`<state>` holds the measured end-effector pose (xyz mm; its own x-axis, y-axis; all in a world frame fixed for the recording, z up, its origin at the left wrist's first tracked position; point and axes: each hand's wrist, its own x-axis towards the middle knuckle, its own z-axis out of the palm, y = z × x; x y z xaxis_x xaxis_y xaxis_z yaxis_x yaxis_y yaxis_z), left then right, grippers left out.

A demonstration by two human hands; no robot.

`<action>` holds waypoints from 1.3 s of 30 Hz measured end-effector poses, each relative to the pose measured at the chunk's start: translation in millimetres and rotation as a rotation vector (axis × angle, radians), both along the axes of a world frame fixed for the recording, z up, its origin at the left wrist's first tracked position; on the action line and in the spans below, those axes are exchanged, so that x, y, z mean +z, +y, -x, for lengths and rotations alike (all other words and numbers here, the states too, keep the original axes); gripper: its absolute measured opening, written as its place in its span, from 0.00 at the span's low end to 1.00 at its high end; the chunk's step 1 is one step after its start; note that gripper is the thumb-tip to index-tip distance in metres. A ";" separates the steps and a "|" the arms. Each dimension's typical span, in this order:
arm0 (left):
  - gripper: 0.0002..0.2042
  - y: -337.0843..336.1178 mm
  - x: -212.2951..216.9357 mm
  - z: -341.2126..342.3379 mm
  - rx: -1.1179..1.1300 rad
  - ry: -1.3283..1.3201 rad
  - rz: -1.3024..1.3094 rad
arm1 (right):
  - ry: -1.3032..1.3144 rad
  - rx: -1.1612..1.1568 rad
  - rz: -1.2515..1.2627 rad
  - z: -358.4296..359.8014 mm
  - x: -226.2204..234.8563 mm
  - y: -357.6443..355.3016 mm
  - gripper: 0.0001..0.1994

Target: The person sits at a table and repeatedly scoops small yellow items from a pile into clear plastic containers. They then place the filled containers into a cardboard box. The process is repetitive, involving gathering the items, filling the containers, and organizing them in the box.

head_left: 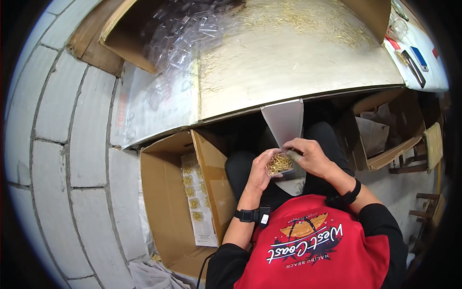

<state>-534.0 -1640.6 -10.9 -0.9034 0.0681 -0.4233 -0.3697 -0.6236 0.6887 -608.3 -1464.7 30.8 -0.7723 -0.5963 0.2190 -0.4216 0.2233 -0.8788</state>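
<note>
Red shirt [317, 250] w/ a picture on it fills the bottom, closest to the camera, and both arms come up from it. Each wrist has a black band.

Far left is a wall of pale blocks [72, 144]. Next comes an open cardboard box [166, 207] on the floor. Inside it lie flat clear packs [195, 202] in a row, each w/ a bit of yellow stuff in it. Looks like those are the done ones, approx. a handful showing, and the box has lots of room left.

Left hand [260, 171] is cupped under a small clear tray [280, 164] full of thin golden straw bits. Its fingers are curled close together, hugging the tray's left side and bottom. The tray sits in the middle, over the lap, just below the table edge.

Right hand [310, 155] is on the tray's top right. Thumb and first fingers are pinched close, tips touching the tray rim or the straw; can't tell which. One finger looks wrapped in tape. So this pack seems filled but not shut or put away yet.

Up top, the big shiny table [298, 62] has a pile of empty clear trays [187, 33] on the left and loose straw [298, 19] scattered in the middle, so plenty is left to pack. Right side: more open brown boxes [385, 139] under the table, and small tools [414, 62] on a white top.
</note>
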 end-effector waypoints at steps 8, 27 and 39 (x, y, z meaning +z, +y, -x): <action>0.14 -4.3 16.2 9.8 0.007 0.032 0.058 | 0.011 -0.069 0.021 4.1 19.1 4.8 0.15; 0.18 6.9 24.1 12.2 0.062 0.022 0.094 | 0.289 0.108 -0.028 2.6 11.0 -5.1 0.20; 0.16 12.3 29.2 12.5 0.061 0.014 0.110 | -0.072 -0.143 0.153 5.8 17.6 0.9 0.19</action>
<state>-546.4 -1628.3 18.3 -0.9104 -0.0335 -0.4125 -0.3231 -0.5653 0.7590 -614.1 -1463.8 48.4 -0.8638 -0.4434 0.2394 -0.3297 0.1381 -0.9339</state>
